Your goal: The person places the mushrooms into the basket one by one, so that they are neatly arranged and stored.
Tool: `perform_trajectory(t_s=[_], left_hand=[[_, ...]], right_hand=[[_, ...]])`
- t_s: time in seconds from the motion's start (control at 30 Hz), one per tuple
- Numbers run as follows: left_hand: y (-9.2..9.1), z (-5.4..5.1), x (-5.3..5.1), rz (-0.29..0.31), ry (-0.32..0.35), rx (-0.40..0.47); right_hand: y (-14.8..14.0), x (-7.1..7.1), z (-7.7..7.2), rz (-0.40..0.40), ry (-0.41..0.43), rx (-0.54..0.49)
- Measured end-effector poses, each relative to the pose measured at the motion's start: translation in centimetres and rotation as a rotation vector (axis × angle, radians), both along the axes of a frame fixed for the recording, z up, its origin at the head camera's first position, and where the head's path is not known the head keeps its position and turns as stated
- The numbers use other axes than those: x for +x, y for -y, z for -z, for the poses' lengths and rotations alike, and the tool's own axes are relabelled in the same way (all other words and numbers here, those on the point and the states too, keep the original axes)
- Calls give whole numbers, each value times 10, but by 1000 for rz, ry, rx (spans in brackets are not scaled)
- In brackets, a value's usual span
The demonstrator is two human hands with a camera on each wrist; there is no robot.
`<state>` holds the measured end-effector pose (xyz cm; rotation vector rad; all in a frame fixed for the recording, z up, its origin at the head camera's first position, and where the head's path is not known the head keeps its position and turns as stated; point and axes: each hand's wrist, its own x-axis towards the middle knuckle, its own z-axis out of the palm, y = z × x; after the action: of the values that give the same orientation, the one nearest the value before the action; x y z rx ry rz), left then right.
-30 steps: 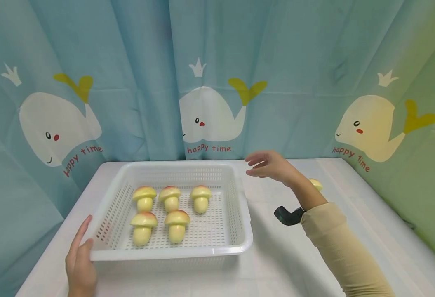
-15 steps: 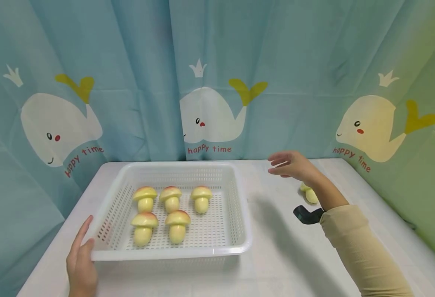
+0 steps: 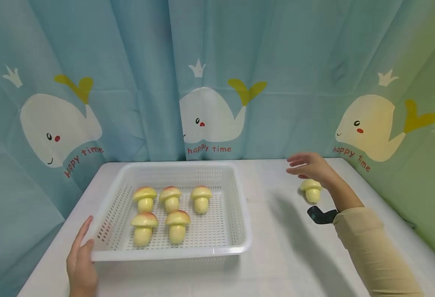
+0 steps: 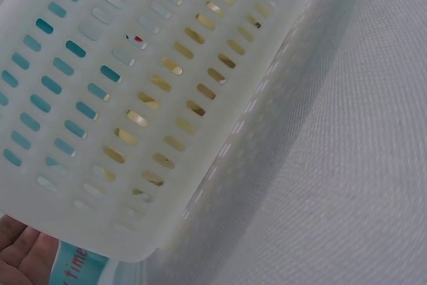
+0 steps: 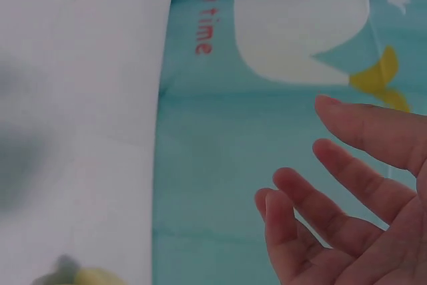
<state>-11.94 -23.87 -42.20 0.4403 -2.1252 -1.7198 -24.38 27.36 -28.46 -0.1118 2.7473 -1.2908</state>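
Note:
In the head view, a white plastic basket [image 3: 172,253] with slotted walls holds several yellow toy mushrooms [image 3: 177,227] with reddish-tinged caps. My left hand [image 3: 81,264] rests against the basket's front-left corner, its thumb and visible fingers straight; the left wrist view shows part of this hand [image 4: 23,255] beside the slotted wall [image 4: 93,98]. Above the table to the basket's right hangs my right hand [image 3: 310,167], fingers loosely bent and nothing between them. Just below and behind it, a single toy mushroom [image 3: 312,192] lies on the table, partly overlapped by the wrist.
A white cloth covers the table [image 3: 265,255]. Blue curtains [image 3: 295,123] printed with whales stand along the back edge and both sides. A black strap mount [image 3: 322,215] sticks out from my right wrist.
My right hand has moved to the right, away from the basket, staying empty. The lone mushroom, mostly hidden behind the arm before, now shows. The left hand and basket stay put.

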Motion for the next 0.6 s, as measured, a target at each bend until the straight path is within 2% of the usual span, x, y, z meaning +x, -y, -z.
perform_trajectory(t_s=[0.1, 0.2, 0.3, 0.47, 0.6], left_hand=[[-6, -10, 3, -5, -6, 9], [-8, -14, 5, -9, 11, 0], [-7, -10, 4, -6, -1, -1], [0, 5, -3, -19, -10, 5], [0, 4, -3, -21, -9, 3]], right_hand=[[-9, 0, 5, 25, 15, 23], [-18, -1, 10, 40, 30, 53], [-27, -1, 15, 51, 32, 68], [-41, -1, 21, 61, 47, 45], [-50, 0, 24, 72, 47, 65]])
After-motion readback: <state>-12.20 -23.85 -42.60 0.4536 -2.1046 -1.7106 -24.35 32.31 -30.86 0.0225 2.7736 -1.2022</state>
